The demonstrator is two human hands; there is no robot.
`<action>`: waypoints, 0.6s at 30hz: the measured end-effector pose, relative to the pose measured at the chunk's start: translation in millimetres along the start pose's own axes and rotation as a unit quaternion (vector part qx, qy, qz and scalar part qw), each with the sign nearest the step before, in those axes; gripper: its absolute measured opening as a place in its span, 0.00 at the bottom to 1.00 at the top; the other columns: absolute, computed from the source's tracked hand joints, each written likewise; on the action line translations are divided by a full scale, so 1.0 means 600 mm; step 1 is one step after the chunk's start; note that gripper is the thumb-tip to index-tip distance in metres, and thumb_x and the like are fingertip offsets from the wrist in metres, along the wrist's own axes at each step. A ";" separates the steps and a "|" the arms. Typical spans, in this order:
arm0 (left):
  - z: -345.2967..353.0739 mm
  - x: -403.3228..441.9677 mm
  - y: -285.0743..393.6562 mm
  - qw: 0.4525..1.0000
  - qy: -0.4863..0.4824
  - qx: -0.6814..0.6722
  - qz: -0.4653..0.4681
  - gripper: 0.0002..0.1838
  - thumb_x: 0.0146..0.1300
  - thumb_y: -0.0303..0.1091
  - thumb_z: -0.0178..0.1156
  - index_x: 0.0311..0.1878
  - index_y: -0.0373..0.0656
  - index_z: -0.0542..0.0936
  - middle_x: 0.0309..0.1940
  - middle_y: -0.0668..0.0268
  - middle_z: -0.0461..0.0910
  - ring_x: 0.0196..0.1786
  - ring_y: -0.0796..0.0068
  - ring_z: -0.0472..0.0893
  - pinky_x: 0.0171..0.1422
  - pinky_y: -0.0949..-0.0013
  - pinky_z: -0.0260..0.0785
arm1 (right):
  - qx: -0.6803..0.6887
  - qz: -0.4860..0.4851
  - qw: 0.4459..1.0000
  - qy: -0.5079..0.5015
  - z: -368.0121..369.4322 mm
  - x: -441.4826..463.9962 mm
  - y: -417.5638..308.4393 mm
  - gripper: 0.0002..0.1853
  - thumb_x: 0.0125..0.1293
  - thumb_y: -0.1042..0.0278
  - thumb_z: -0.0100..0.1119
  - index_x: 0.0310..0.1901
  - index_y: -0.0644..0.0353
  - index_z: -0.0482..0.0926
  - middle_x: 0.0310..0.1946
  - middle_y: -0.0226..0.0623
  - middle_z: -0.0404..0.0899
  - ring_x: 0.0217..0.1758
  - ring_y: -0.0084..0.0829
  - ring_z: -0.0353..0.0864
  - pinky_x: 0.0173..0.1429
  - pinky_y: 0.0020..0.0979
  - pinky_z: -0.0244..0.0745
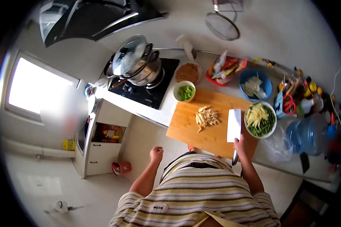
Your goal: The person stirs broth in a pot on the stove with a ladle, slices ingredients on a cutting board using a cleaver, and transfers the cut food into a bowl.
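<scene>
Gripping the cleaver (234, 125) in my right hand (240, 146), I have it at the right side of the wooden cutting board (180, 125). My right fingers are wrapped tight round the near part of it, and the end of the handle pokes out on the near side. My left hand (156, 154) is off the board, to the left and near me. Those fingers are curled in, but I cannot tell if they press together or pinch something small.

To do this well, I think I should keep a firm grip, hold the blade steady and keep my left fingers away from the sharp edge. The pale strips (207, 116) sit in a loose pile left of the blade, so I should go slow and not knock them about.

The cleaver lies between that pile and the white bowl (275, 122) of green beans (267, 128) on its right. Its long way runs from near to far: the handle is near my belly and the blade points away from me. The blade's wide, flat side faces up at me. I cannot tell if it touches the wood or is held just over it.
</scene>
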State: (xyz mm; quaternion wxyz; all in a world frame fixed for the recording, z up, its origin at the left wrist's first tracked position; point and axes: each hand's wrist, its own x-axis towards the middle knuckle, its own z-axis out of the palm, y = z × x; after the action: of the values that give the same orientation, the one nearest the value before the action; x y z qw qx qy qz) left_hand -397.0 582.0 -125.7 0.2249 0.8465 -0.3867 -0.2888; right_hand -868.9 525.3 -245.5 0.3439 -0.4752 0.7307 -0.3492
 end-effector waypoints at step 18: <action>-0.274 0.222 -0.249 0.983 0.021 -0.166 -0.079 0.14 0.51 0.28 0.62 0.43 0.35 0.81 0.34 0.62 0.82 0.37 0.74 0.80 0.42 0.73 0.72 | -0.339 0.012 0.936 0.098 0.027 -0.037 -0.347 0.09 0.58 0.64 0.58 0.35 0.59 0.75 0.29 0.46 0.80 0.36 0.51 0.79 0.39 0.46 0.72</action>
State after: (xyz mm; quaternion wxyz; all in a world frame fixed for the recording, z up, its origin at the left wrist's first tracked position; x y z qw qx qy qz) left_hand -138.2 593.0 -137.6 0.3470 0.8312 -0.2604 -0.3477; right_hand -754.1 479.8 -75.8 0.0930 -0.5184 0.8413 -0.1216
